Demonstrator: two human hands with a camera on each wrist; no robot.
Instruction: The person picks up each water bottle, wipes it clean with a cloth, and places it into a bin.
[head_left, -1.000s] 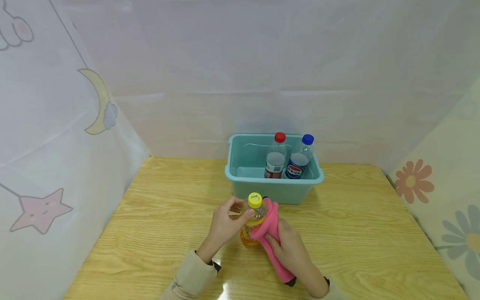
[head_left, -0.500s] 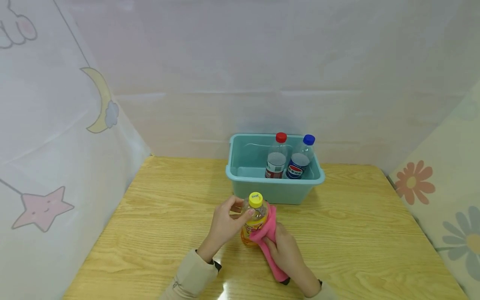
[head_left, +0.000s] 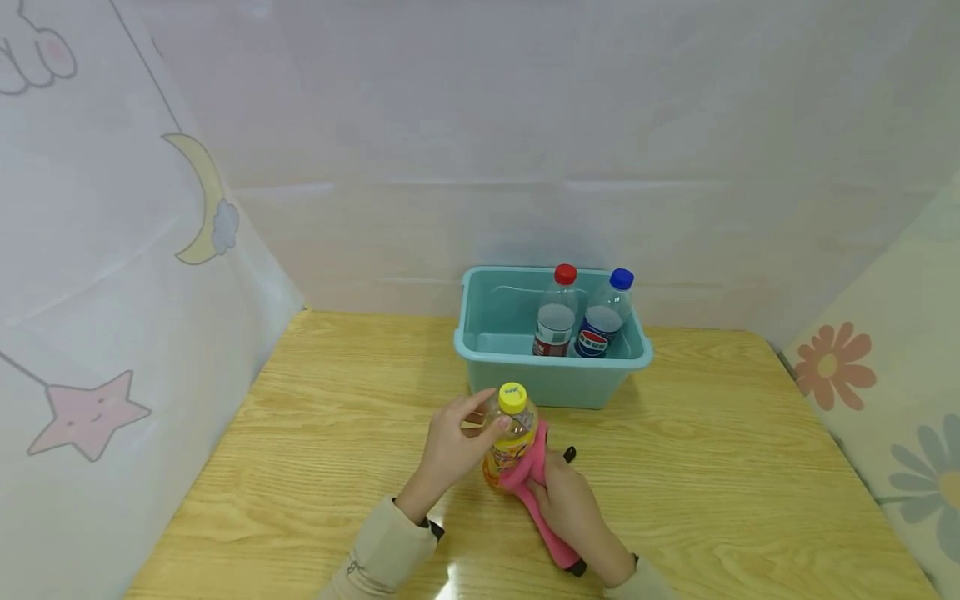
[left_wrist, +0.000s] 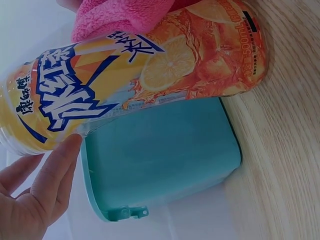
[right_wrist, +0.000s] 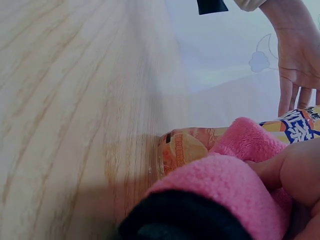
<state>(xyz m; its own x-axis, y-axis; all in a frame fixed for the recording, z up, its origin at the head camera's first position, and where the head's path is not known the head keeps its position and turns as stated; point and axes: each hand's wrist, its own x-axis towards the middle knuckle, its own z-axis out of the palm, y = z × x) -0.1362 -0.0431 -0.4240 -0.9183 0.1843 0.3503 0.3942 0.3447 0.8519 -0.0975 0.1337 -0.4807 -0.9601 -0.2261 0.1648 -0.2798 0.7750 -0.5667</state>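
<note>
An iced tea bottle [head_left: 507, 454] with a yellow cap stands upright on the table; its orange label fills much of the left wrist view. My left hand [head_left: 452, 450] holds its upper part between thumb and fingers. In my right hand [head_left: 576, 504] I grip a pink cloth [head_left: 553, 540], fuzzy with dark ends, pressed to the bottle's right side. In the right wrist view the cloth [right_wrist: 215, 185] covers part of the bottle [right_wrist: 185, 150], whose base rests on the wood.
Just behind the bottle sits a light teal bin [head_left: 540, 383]. Inside its right half stand a red-capped bottle [head_left: 555, 318] and a blue-capped Pepsi bottle [head_left: 602, 321]. White sheeting [head_left: 480, 150] hangs behind the wooden table [head_left: 330, 392].
My right hand has slid slightly down and left along the bottle's side with the cloth. A dark end of cloth now shows beyond that hand. The left hand and bottle stay nearly in place.
</note>
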